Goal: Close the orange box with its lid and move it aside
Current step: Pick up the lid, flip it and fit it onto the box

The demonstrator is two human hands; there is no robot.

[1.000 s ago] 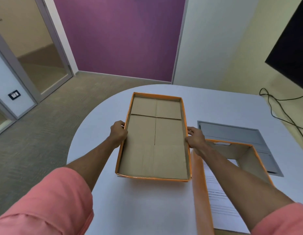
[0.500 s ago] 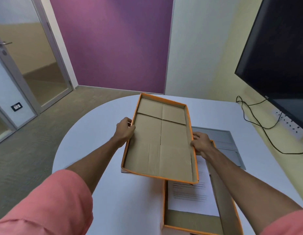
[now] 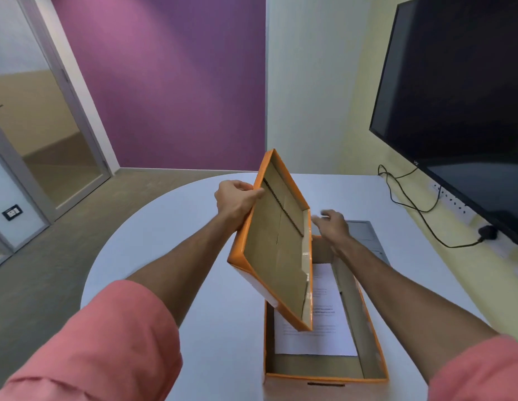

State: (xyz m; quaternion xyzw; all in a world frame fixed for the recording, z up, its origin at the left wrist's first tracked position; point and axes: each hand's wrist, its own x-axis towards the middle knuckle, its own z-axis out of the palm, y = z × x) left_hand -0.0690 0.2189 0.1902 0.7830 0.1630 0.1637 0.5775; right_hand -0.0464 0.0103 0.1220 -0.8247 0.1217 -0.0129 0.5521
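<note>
The orange lid (image 3: 276, 247), brown cardboard inside, hangs steeply tilted above the table with its left edge raised. My left hand (image 3: 236, 199) grips that raised left edge. My right hand (image 3: 333, 224) is off the lid, just right of its lower edge, fingers spread and blurred. Under and right of the lid stands the open orange box (image 3: 370, 342) with a white printed sheet (image 3: 318, 334) lying on its bottom. The lid hides the box's far left part.
The white rounded table (image 3: 211, 314) carries a grey flap panel (image 3: 364, 233) beyond the box. A large black screen (image 3: 460, 105) hangs on the right wall, with black cables (image 3: 411, 204) trailing to a socket strip. Carpet and a glass door lie to the left.
The lid has swung from nearly flat to steeply tilted and moved right over the box. My right hand has let go of its right edge. The view has turned right.
</note>
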